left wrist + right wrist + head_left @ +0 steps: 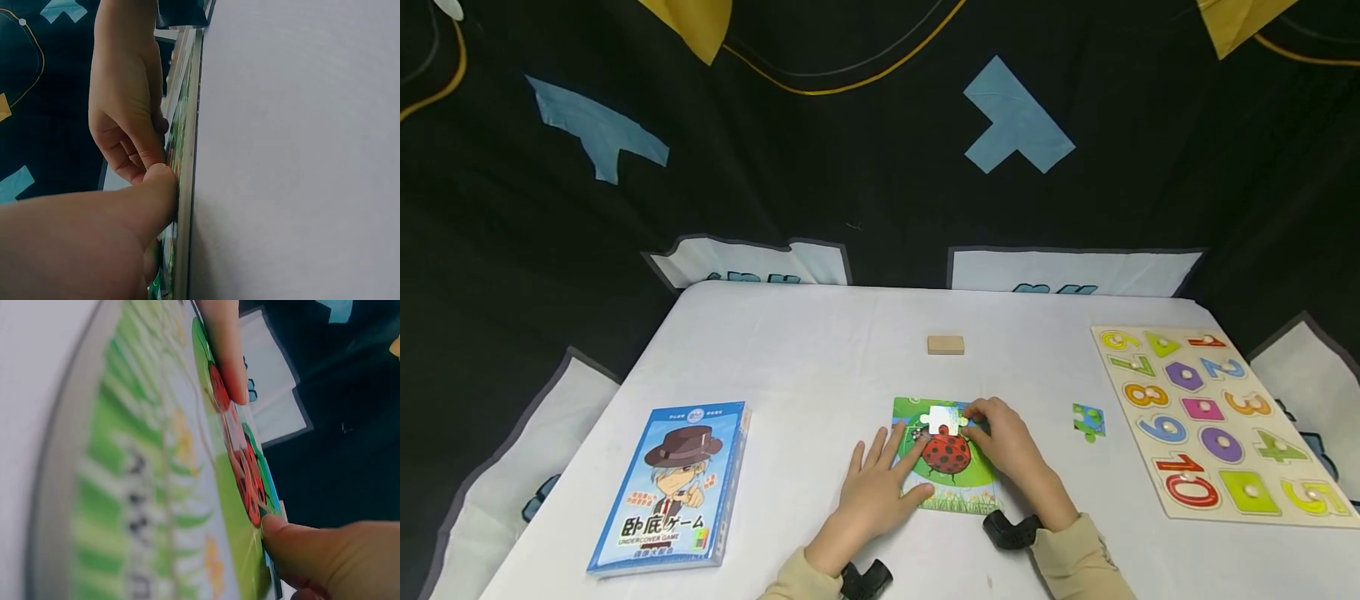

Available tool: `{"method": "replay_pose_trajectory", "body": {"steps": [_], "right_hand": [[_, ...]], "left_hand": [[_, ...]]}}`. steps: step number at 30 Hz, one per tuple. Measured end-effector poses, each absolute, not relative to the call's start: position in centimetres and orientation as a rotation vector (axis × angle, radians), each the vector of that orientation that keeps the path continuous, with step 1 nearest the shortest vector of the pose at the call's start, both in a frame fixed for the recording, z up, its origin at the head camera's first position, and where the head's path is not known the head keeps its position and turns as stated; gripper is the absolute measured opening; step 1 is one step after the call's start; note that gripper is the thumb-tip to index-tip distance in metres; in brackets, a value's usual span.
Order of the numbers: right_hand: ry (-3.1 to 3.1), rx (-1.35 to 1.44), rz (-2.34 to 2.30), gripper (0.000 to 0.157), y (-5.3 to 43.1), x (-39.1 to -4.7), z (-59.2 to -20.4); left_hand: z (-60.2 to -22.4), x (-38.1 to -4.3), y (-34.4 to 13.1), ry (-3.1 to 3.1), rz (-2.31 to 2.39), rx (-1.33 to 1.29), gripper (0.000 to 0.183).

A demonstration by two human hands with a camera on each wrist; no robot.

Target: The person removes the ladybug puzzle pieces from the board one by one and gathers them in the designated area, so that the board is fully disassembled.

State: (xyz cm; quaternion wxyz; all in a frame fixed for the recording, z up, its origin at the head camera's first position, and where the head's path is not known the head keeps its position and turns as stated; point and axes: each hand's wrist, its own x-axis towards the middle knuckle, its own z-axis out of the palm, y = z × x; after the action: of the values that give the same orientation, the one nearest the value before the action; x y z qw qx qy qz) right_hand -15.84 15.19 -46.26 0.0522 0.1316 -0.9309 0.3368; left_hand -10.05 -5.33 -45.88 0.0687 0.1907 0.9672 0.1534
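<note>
One spread left hand point(878, 493) rests on the ladybug puzzle point(946, 454); the right hand point(1006, 442) bends at its edge (whether pinching, I can't tell); best press straight down.

"What's nearest in the left wrist view?"

"The left hand point(94, 244), large at the lower left, its thumb angled across to the puzzle point(184, 250)."

"And the right hand point(128, 100)?"

"It comes down from the top, fingers bent, tips partly behind the left thumb. Whether the two touch, I can't tell. A black thing point(181, 14) sits beside its wrist."

"Does the puzzle's face show?"

"Barely; it's almost edge-on, a thin, mostly green strip beside a pale rim."

"The rest?"

"White table point(300, 150) on the right; on the left, dark cloth point(62, 137) with blue patches point(17, 184) and a yellow line point(44, 57)."
</note>
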Motion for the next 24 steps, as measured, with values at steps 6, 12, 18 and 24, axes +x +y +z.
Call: {"method": "replay_pose_trajectory", "body": {"steps": [6, 12, 18, 24], "right_hand": [[-2.805, 0.396, 0.93, 0.014, 15.2, -15.9, -46.1], [-2.803, 0.366, 1.001, 0.008, 16.3, -16.0, -45.8], [-2.87, 0.429, 1.078, 0.019, 16.3, -16.1, -45.9], [-2.877, 0.431, 1.114, 0.018, 15.8, -16.0, -45.9]], "left_hand": [[-45.9, -9.9, -5.4, 2.919, 0.464, 0.577, 0.063], [-45.9, -9.8, -5.6, 2.916, 0.469, 0.57, 0.064], [-46.1, -10.0, -5.7, 2.917, 0.47, 0.58, 0.064], [-46.2, -10.1, -5.4, 2.913, 0.476, 0.582, 0.064]]}}
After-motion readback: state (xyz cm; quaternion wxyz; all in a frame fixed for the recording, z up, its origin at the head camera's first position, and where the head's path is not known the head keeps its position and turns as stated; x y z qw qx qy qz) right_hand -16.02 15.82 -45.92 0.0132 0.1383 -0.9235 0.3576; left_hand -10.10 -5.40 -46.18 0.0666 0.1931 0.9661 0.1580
